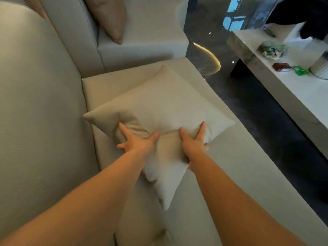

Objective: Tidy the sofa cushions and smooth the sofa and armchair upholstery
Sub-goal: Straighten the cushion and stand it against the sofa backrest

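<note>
A square beige cushion (165, 107) lies flat on the seat of the beige sofa (221, 174), one corner pointing toward me. My left hand (136, 141) presses on its near left part, fingers spread, thumb pinching a fold. My right hand (193, 142) grips the near right edge, fingers curled around the fabric, which bunches between both hands. The sofa backrest (39, 103) rises on the left. A tan cushion (110, 16) leans upright on the armchair (142, 38) beyond the sofa's end.
A white marble coffee table (276, 89) stands to the right, carrying a green ornament (272, 49), a red box (281, 66), a green item (300, 70) and a ribbed vase (321, 68). Dark glossy floor (248, 96) runs between sofa and table.
</note>
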Demonstrator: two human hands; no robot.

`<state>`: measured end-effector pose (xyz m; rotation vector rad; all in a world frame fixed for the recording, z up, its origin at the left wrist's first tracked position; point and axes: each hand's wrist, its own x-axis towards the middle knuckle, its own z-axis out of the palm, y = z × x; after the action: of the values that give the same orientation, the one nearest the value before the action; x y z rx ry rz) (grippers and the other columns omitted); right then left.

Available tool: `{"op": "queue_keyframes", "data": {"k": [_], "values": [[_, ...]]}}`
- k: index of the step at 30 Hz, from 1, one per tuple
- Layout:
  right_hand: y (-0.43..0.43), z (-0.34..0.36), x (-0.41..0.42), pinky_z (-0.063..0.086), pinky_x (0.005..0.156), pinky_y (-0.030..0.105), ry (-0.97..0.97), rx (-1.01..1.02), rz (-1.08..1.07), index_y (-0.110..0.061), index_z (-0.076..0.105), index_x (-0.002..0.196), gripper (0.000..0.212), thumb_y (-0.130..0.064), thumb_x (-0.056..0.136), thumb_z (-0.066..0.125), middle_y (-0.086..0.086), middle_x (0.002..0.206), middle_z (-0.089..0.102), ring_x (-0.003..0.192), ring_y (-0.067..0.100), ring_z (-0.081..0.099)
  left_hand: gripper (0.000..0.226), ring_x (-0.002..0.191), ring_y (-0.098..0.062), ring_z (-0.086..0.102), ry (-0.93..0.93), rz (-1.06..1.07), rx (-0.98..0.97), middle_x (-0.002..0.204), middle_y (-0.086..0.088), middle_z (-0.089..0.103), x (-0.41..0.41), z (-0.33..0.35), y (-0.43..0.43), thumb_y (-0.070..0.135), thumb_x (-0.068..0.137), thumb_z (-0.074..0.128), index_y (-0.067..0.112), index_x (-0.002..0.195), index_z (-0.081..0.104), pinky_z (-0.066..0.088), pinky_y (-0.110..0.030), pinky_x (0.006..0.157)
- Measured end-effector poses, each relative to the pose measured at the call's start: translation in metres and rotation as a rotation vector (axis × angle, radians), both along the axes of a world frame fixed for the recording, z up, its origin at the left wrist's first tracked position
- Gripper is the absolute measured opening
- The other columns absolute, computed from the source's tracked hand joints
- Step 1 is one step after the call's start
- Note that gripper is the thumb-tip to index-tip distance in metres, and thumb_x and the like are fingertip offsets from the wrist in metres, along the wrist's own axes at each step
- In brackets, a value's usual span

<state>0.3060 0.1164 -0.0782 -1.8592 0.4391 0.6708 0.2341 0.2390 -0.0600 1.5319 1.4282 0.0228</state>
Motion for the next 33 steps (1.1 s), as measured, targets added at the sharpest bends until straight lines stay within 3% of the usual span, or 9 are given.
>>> {"op": "queue_keyframes", "data": {"k": [3, 9, 12, 15, 17, 20, 26, 29, 33], "values": [[-0.003, -0.01, -0.001, 0.039, 0.11, 0.058, -0.007, -0.009, -0.069, -0.068, 0.005, 0.142, 0.093, -0.059, 0.077, 0.071, 0.02, 0.155, 0.017, 0.126, 0.047, 0.044, 0.12, 0.121, -0.047, 0.043, 0.004, 0.003, 0.089, 0.143, -0.028, 0.021, 0.003, 0.0, -0.008, 0.041, 0.07, 0.083, 0.042, 0.151, -0.005, 0.034, -0.047, 0.107], [-0.009, 0.018, -0.001, 0.046, 0.104, 0.057, 0.143, 0.141, -0.116, -0.056, 0.009, 0.149, 0.097, -0.06, 0.077, 0.073, 0.005, 0.153, 0.038, 0.127, 0.036, 0.046, 0.093, 0.117, -0.037, 0.042, 0.002, -0.319, 0.558, 0.138, -0.016, 0.02, 0.021, 0.066, -0.012, 0.029, 0.082, 0.069, 0.043, 0.149, 0.007, 0.045, -0.044, 0.092], [0.006, 0.048, -0.002, 0.053, 0.096, 0.058, 0.357, 0.233, -0.112, -0.041, 0.032, 0.148, 0.089, -0.06, 0.072, 0.077, 0.004, 0.143, 0.051, 0.119, 0.035, 0.056, 0.087, 0.116, -0.036, 0.04, 0.053, -0.499, 0.717, 0.137, -0.016, 0.021, 0.023, 0.119, 0.009, 0.017, 0.081, 0.067, 0.041, 0.147, 0.014, 0.046, -0.042, 0.086], [0.043, 0.088, -0.007, 0.063, 0.074, 0.043, 0.531, 0.296, 0.032, -0.014, 0.065, 0.12, 0.071, -0.059, 0.068, 0.081, 0.011, 0.113, 0.075, 0.092, 0.03, 0.074, 0.059, 0.116, -0.036, 0.042, 0.131, -0.654, 0.895, 0.139, -0.015, 0.022, 0.014, 0.171, 0.041, 0.014, 0.088, 0.06, 0.035, 0.139, 0.039, 0.047, -0.042, 0.084], [0.076, 0.108, -0.024, 0.062, 0.057, 0.039, 0.582, 0.338, 0.169, -0.011, 0.073, 0.101, 0.051, -0.053, 0.072, 0.079, 0.009, 0.09, 0.079, 0.07, 0.026, 0.076, 0.039, 0.116, -0.038, 0.041, 0.231, -0.679, 0.972, 0.14, -0.016, 0.024, 0.002, 0.196, 0.067, 0.015, 0.089, 0.058, 0.026, 0.127, 0.056, 0.047, -0.043, 0.087], [0.114, 0.117, -0.065, 0.062, 0.072, 0.051, 0.636, 0.399, 0.227, -0.011, 0.075, 0.1, 0.046, -0.05, 0.077, 0.072, 0.011, 0.091, 0.08, 0.079, 0.031, 0.077, 0.036, 0.12, -0.039, 0.037, 0.258, -0.681, 0.849, 0.14, -0.013, 0.028, -0.033, 0.205, 0.109, 0.028, 0.09, 0.056, 0.025, 0.126, 0.057, 0.043, -0.046, 0.096], [0.124, 0.129, -0.12, 0.05, 0.096, 0.064, 0.559, 0.408, 0.163, -0.011, 0.063, 0.108, 0.043, -0.051, 0.09, 0.06, 0.02, 0.107, 0.071, 0.104, 0.041, 0.065, 0.055, 0.138, -0.034, 0.023, 0.097, -0.794, 0.711, 0.164, -0.005, 0.008, -0.103, 0.17, 0.133, 0.044, 0.097, 0.036, 0.041, 0.15, 0.02, 0.029, -0.046, 0.113], [0.104, 0.15, -0.125, 0.055, 0.093, 0.058, 0.427, 0.28, 0.266, -0.013, 0.049, 0.122, 0.038, -0.04, 0.096, 0.057, 0.024, 0.123, 0.058, 0.107, 0.045, 0.064, 0.055, 0.144, -0.029, 0.021, -0.015, -0.736, 0.689, 0.164, -0.006, 0.01, -0.122, 0.165, 0.125, 0.043, 0.097, 0.039, 0.038, 0.15, 0.024, 0.026, -0.043, 0.116], [0.053, 0.183, -0.133, 0.059, 0.078, 0.043, 0.249, 0.099, 0.547, -0.008, 0.059, 0.121, 0.035, -0.031, 0.096, 0.052, 0.017, 0.115, 0.067, 0.087, 0.036, 0.068, 0.055, 0.14, -0.033, 0.034, 0.046, -0.73, 0.645, 0.162, -0.008, 0.02, -0.154, 0.174, 0.106, 0.04, 0.099, 0.038, 0.035, 0.151, 0.023, 0.032, -0.04, 0.113]]}}
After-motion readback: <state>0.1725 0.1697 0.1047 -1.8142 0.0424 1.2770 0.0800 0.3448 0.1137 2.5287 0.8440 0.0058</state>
